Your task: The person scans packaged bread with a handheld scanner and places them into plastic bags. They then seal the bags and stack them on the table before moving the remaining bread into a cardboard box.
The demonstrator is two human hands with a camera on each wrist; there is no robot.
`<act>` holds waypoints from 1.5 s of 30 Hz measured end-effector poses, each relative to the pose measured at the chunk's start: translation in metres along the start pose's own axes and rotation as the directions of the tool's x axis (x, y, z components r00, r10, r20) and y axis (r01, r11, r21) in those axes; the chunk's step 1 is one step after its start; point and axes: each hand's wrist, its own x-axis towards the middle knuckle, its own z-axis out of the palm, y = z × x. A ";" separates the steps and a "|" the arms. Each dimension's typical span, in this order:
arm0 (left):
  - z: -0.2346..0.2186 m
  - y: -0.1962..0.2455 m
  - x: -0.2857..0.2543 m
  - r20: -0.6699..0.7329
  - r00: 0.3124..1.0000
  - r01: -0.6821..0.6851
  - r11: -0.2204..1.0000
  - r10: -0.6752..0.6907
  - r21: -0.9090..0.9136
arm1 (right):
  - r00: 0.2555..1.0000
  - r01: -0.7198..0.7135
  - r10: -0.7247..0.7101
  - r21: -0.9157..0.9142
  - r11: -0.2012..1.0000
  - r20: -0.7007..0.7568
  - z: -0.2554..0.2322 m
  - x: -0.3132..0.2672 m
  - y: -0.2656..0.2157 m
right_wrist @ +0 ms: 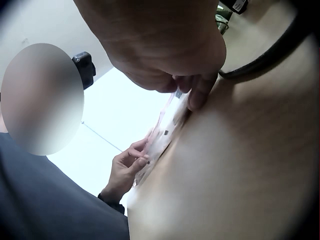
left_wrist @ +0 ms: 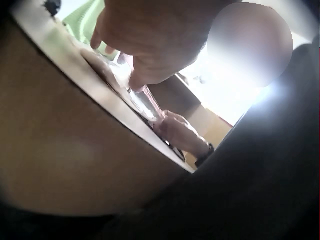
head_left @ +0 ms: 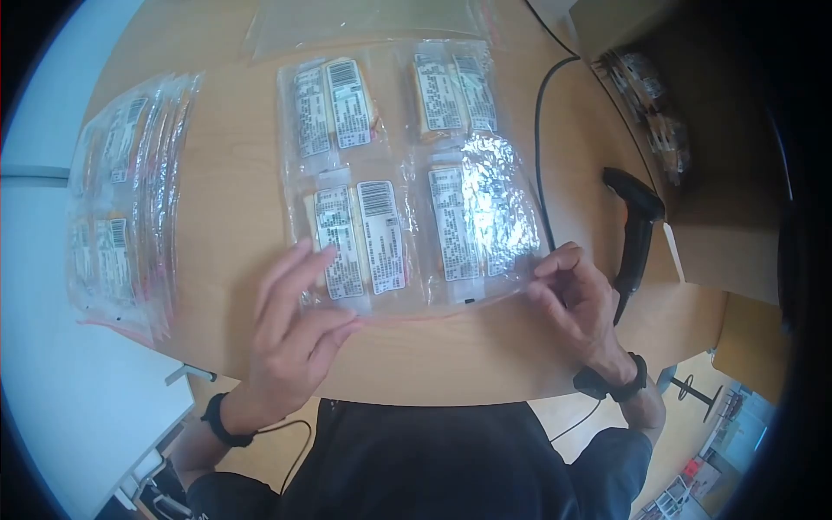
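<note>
A clear flat plastic bag [head_left: 414, 221] lies in front of the person, with several labelled food packs [head_left: 350, 104] in two rows inside it. Barcodes and printed text show on the white labels. My left hand [head_left: 290, 334] holds the bag's near left edge, thumb along the rim and fingers over the plastic. At the near right corner, my right hand [head_left: 576, 303] pinches the bag between thumb and fingers. Its pinkish near edge [right_wrist: 159, 122] stands slightly raised between both hands in the right wrist view. Glare hides part of the lower right pack.
A stack of similar filled bags [head_left: 130, 208] stands at the left. A black handheld barcode scanner [head_left: 637, 225] lies to the right, near a black cable [head_left: 539, 130]. Beyond it, a cardboard box [head_left: 719, 234] contains wrapped items. Another clear plastic sheet [head_left: 364, 26] lies at the far edge.
</note>
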 end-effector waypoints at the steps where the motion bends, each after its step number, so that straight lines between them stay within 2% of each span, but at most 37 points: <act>1: 0.003 -0.001 -0.007 0.002 1.000 0.005 1.000 -0.005 0.007 | 0.995 0.096 -0.092 -0.127 0.987 0.035 -0.001 0.003 0.000; 2: 0.010 -0.004 -0.016 -0.077 0.972 0.204 0.961 -0.221 -0.188 | 0.981 0.194 -0.179 -0.247 0.949 0.081 -0.001 0.005 -0.001; 3: 0.013 -0.006 -0.021 -0.114 0.893 0.364 0.847 -0.436 -0.387 | 0.980 0.197 -0.181 -0.240 0.951 0.085 0.001 0.006 -0.003; 5: 0.012 -0.012 -0.021 -0.119 0.898 0.347 0.847 -0.424 -0.403 | 0.965 0.260 -0.249 -0.415 0.872 0.080 0.008 0.005 -0.011; 9: 0.011 -0.017 -0.017 -0.086 0.901 0.329 0.800 -0.425 -0.502 | 0.935 0.351 -0.339 -0.447 0.823 0.110 0.020 0.007 -0.029; 11: 0.009 -0.017 -0.017 -0.076 0.901 0.335 0.797 -0.427 -0.503 | 0.910 0.415 -0.331 -0.548 0.726 0.251 0.018 0.003 -0.013; 12: 0.007 -0.018 -0.018 -0.070 0.901 0.340 0.796 -0.429 -0.500 | 0.912 0.411 -0.329 -0.548 0.729 0.246 0.018 0.002 -0.012; 14: 0.009 -0.026 -0.023 -0.104 0.895 0.320 0.789 -0.433 -0.524 | 0.976 0.210 -0.178 -0.329 0.921 0.125 0.017 0.002 -0.011; 15: 0.010 -0.028 -0.025 -0.141 0.886 0.303 0.781 -0.442 -0.546 | 0.976 0.213 -0.182 -0.329 0.920 0.124 0.017 0.002 -0.010; 16: 0.008 -0.027 -0.024 -0.142 0.886 0.304 0.783 -0.442 -0.543 | 0.994 0.107 -0.104 -0.109 0.988 0.031 0.018 0.000 -0.010; 17: 0.004 -0.024 -0.023 -0.100 0.844 0.346 0.678 -0.527 -0.648 | 0.999 0.009 -0.004 0.127 0.992 -0.040 0.020 0.000 -0.009; 18: 0.001 -0.021 -0.021 -0.049 0.796 0.377 0.558 -0.603 -0.740 | 0.998 0.020 -0.007 0.211 0.977 -0.065 0.021 0.001 -0.012; 19: -0.004 -0.018 -0.018 -0.053 0.794 0.379 0.561 -0.606 -0.736 | 0.998 0.022 -0.009 0.216 0.976 -0.060 0.020 0.001 -0.013; 21: -0.012 -0.015 -0.011 0.239 0.672 0.592 0.315 -0.701 -0.742 | 0.956 -0.289 0.275 0.470 0.834 0.101 0.016 0.001 -0.013; 22: -0.013 -0.017 -0.009 0.229 0.673 0.589 0.322 -0.704 -0.742 | 0.964 -0.264 0.251 0.455 0.850 0.090 0.020 0.003 -0.011; 24: -0.015 -0.022 -0.004 0.345 0.595 0.693 0.247 -0.726 -0.677 | 0.957 -0.287 0.273 0.455 0.843 0.098 0.023 0.006 -0.011; 28: -0.018 -0.027 0.000 0.295 0.606 0.670 0.274 -0.738 -0.690 | 0.949 -0.302 0.309 0.469 0.830 0.064 0.039 0.012 -0.038; 29: -0.024 -0.021 0.006 0.290 0.567 0.685 0.246 -0.771 -0.686 | 0.950 -0.300 0.305 0.472 0.829 0.068 0.039 0.010 -0.036; 30: -0.027 -0.017 0.010 0.284 0.528 0.697 0.218 -0.800 -0.684 | 0.932 -0.358 0.331 0.510 0.782 0.146 0.039 0.008 -0.033; 31: -0.025 -0.017 0.008 0.278 0.532 0.693 0.224 -0.800 -0.685 | 0.910 -0.414 0.350 0.540 0.733 0.223 0.038 0.006 -0.031; 32: -0.019 -0.016 -0.001 0.246 0.569 0.536 0.128 -0.784 -0.834 | 0.913 -0.407 0.345 0.543 0.734 0.218 0.039 0.005 -0.035; 33: -0.013 -0.015 -0.009 0.210 0.603 0.354 0.022 -0.769 -0.935 | 0.896 -0.441 0.374 0.586 0.680 0.240 0.042 0.004 -0.041; 34: -0.004 -0.012 -0.019 0.211 0.616 0.353 0.026 -0.759 -0.935 | 0.879 -0.469 0.400 0.625 0.624 0.261 0.044 0.003 -0.045; 35: 0.006 -0.006 -0.030 0.282 0.655 0.282 -0.119 -0.701 -0.952 | 0.884 -0.457 0.397 0.629 0.629 0.246 0.045 0.001 -0.047; 37: 0.014 0.008 -0.017 0.343 0.702 0.223 -0.265 -0.624 -0.938 | 0.878 -0.478 0.361 0.627 0.615 0.316 0.042 -0.003 -0.049; 38: 0.014 0.015 -0.006 0.427 0.638 0.301 -0.303 -0.641 -0.904 | 0.871 -0.492 0.357 0.599 0.632 0.338 0.042 -0.003 -0.050; 39: 0.012 0.017 0.003 0.501 0.570 0.371 -0.340 -0.651 -0.864 | 0.880 -0.475 0.349 0.595 0.648 0.323 0.041 0.001 -0.055; 41: 0.006 0.018 0.007 0.498 0.568 0.405 -0.304 -0.655 -0.862 | 0.869 -0.426 0.302 0.281 0.860 0.393 0.031 0.005 -0.067; 42: 0.002 0.020 0.011 0.498 0.548 0.446 -0.269 -0.672 -0.853 | 0.897 -0.018 0.069 -0.120 0.993 0.436 0.009 0.014 -0.068; 43: -0.005 0.008 0.003 0.481 0.574 0.428 -0.259 -0.663 -0.866 | 0.903 0.006 0.054 -0.137 0.990 0.426 0.014 0.026 -0.075; 44: -0.011 0.007 0.001 0.490 0.547 0.465 -0.241 -0.679 -0.852 | 0.913 0.361 -0.224 -0.419 0.833 0.342 0.010 0.039 -0.078; 45: -0.017 0.007 -0.001 0.498 0.516 0.505 -0.222 -0.697 -0.834 | 0.802 0.574 -0.495 -0.660 0.485 0.334 0.008 0.055 -0.081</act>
